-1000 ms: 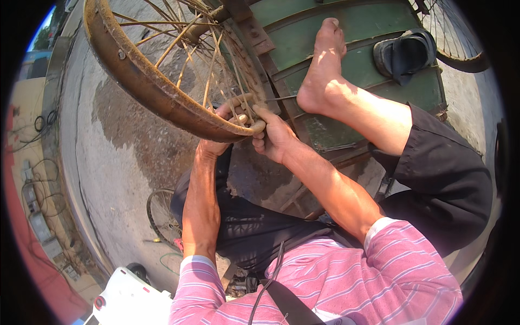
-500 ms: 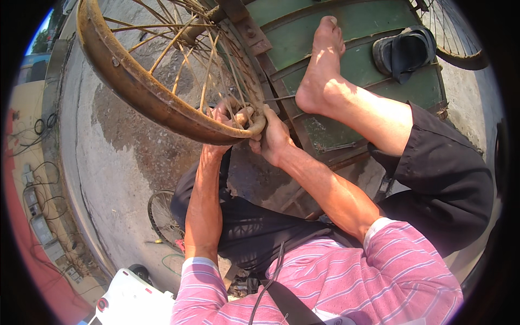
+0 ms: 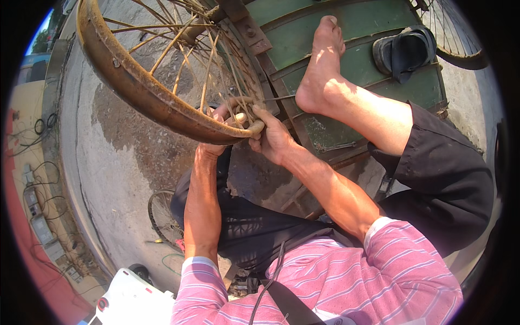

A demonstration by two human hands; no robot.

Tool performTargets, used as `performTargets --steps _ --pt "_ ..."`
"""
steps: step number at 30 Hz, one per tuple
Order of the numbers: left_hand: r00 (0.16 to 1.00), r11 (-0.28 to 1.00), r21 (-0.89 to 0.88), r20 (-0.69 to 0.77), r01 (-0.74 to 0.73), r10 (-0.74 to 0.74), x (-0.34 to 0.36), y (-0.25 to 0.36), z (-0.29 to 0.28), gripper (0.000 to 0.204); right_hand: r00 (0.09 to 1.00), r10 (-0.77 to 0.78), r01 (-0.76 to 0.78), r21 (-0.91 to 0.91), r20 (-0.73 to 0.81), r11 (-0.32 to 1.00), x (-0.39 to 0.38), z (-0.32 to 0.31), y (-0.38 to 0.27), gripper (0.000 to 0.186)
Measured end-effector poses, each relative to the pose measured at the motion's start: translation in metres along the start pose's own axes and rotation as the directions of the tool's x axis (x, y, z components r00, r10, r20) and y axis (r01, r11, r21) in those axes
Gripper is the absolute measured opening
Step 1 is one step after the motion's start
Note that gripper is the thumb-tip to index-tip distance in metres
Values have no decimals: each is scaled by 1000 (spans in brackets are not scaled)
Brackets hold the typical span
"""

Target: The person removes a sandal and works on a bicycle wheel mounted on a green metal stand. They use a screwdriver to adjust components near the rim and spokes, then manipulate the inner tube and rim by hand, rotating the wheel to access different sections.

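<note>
A rusty brown spoked wheel (image 3: 135, 81) fills the upper left, its spokes (image 3: 181, 46) fanning toward the hub. At the rim's near end, my left hand (image 3: 212, 145) is closed around the rim, its fingers curled inside among the spokes and partly hidden by the metal. On the rim's right side, my right hand (image 3: 275, 136) grips the same near end, thumb on top and fingers folded underneath. Both hands are close together. Whether a small part also lies between the fingers cannot be made out.
Right of the wheel is a green slatted metal panel (image 3: 368, 70) with a rusty frame (image 3: 246, 27). My bare foot (image 3: 327, 65) rests on it beside a dark sandal (image 3: 405, 53). Another wheel (image 3: 167, 216) stands lower left, near a white vehicle (image 3: 132, 298). Cables (image 3: 46, 127) run at far left.
My right hand has shifted slightly, its thumb now angled further up and left over the rim. My left fingers have moved a little inside the rim. The wheel stays nearly in place.
</note>
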State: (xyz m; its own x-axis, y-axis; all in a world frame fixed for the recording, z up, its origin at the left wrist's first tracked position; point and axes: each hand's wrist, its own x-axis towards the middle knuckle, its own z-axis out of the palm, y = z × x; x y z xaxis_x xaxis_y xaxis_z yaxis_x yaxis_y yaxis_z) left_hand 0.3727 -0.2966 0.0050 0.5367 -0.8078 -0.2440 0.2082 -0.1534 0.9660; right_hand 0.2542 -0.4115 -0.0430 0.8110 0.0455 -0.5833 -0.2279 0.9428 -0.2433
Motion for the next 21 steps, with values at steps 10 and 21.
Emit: performTargets --steps 10,21 --pt "974 899 -400 204 176 -100 0 -28 -30 74 998 56 -56 -18 4 998 -4 2 -3 43" --pt "1000 982 -189 -15 -20 18 8 -31 -17 20 998 29 -32 -37 -58 999 2 1 0 43"
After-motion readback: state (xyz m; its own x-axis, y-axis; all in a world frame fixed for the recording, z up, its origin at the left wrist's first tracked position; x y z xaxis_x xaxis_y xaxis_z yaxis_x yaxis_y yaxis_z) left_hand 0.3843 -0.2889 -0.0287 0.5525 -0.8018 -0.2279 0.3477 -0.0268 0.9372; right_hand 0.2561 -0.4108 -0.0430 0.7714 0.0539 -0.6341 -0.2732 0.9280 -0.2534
